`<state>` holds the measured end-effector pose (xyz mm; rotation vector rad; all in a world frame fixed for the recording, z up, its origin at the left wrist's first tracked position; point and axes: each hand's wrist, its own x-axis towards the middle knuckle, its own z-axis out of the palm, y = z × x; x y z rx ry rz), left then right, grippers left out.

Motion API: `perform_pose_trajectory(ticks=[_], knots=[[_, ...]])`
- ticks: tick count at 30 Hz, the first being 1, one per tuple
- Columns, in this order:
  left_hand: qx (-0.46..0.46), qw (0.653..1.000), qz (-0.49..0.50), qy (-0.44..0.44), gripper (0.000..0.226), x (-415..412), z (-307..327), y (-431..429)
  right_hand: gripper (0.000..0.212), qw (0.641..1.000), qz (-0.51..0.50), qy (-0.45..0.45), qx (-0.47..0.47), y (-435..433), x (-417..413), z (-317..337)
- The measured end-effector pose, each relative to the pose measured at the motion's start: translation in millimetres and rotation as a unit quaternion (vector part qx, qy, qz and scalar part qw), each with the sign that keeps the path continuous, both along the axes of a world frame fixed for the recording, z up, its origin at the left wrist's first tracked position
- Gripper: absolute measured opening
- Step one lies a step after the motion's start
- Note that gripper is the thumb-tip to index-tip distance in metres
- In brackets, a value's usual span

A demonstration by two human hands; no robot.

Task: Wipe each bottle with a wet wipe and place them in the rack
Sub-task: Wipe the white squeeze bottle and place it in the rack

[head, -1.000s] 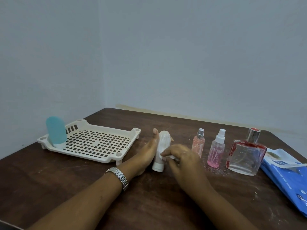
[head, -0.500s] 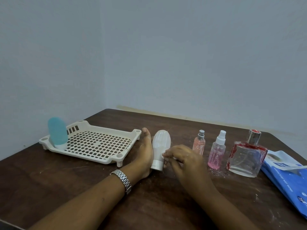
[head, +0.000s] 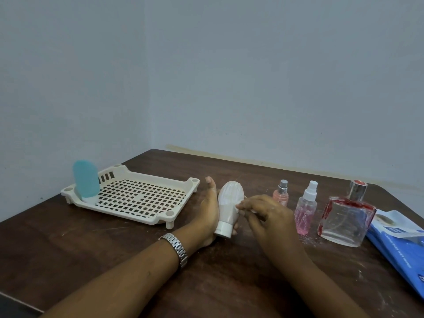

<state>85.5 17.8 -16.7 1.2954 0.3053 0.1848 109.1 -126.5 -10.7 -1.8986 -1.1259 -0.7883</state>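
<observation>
White ribbed plastic bottle (head: 229, 203) sits tilted in my left hand (head: 207, 212), cap end towards me. It is low over the dark wooden table (head: 114, 249), between the cream perforated plastic rack (head: 137, 198) on the left and the unwiped bottles on the right. My left palm and thumb clasp its side. My right hand (head: 263, 210) has its fingertips curled, pinching a wet wipe (head: 253, 211) against the bottle's right flank; only a scrap of the wipe shows.

I judge this to be the wiping step for the second bottle, since a blue rounded bottle (head: 86, 182) already stands in the rack's far left corner. Next I would need to turn the bottle to reach its hidden side, then carry it left and stand it in the rack.
</observation>
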Motion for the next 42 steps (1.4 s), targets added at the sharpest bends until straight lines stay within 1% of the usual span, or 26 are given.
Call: perform_pose_trajectory(ticks=[4,8,10,12,16,18,21,23,26,30,32,33,35,37,40,42], knots=[[0.009,1.0,-0.022,0.006,0.092,-2.1,0.0,-3.2,0.021,1.0,-0.01,0.001,0.024,3.0,0.1,3.0],[-0.002,0.999,-0.042,-0.006,0.094,-3.5,3.0,-4.2,0.016,1.0,0.004,-0.013,-0.006,0.2,-5.8,-0.7],[-0.004,0.999,-0.048,-0.015,0.094,-4.7,5.2,-4.5,0.018,1.0,0.013,-0.012,-0.022,-2.5,-6.1,-2.0],[0.004,0.999,-0.044,-0.02,0.092,-5.6,6.6,-5.6,0.021,1.0,0.009,0.001,-0.006,-3.3,-2.0,-0.8],[0.014,1.0,-0.025,-0.006,0.076,-7.3,8.1,-8.5,0.024,0.998,-0.025,0.025,0.051,2.8,4.8,4.7],[0.015,0.999,-0.033,-0.002,0.08,-8.8,9.1,-9.3,0.023,0.998,-0.025,0.016,0.048,3.3,2.3,3.9],[0.015,0.999,-0.043,-0.006,0.089,-10.3,10.1,-7.6,0.019,1.0,-0.004,-0.031,0.0,-0.6,-4.5,-1.0],[0.015,0.998,-0.055,-0.018,0.091,-11.3,11.9,-7.7,0.019,0.999,0.007,-0.03,-0.007,-3.0,-4.4,-2.6],[0.013,0.998,-0.053,-0.009,0.084,-12.1,13.5,-7.5,0.023,0.999,0.004,0.022,0.031,-2.6,2.7,-0.3],[0.074,0.994,-0.071,0.021,0.073,-15.6,12.0,-10.3,0.024,0.996,-0.017,0.04,0.082,-1.8,9.2,5.1],[0.087,0.993,-0.073,0.023,0.066,-16.9,12.1,-12.3,0.021,0.997,-0.02,0.024,0.074,-3.9,6.8,7.0],[0.09,0.993,-0.07,0.023,0.064,-17.4,12.6,-12.7,0.02,0.998,-0.02,0.006,0.056,-5.0,4.7,6.8],[0.09,0.994,-0.06,0.024,0.064,-17.5,13.3,-11.8,0.02,1.0,-0.013,-0.026,0.009,-6.6,1.1,3.3],[0.083,0.995,-0.048,0.025,0.066,-16.9,13.9,-8.8,0.019,0.999,-0.004,-0.031,-0.02,-7.3,-0.2,-0.1],[0.073,0.996,-0.049,0.024,0.065,-16.2,14.4,-6.9,0.019,1.0,0.008,-0.005,0.001,-7.6,3.1,1.6],[0.075,0.995,-0.06,0.029,0.059,-16.8,14.4,-8.6,0.018,1.0,-0.001,-0.001,0.027,-7.1,6.1,4.0]])
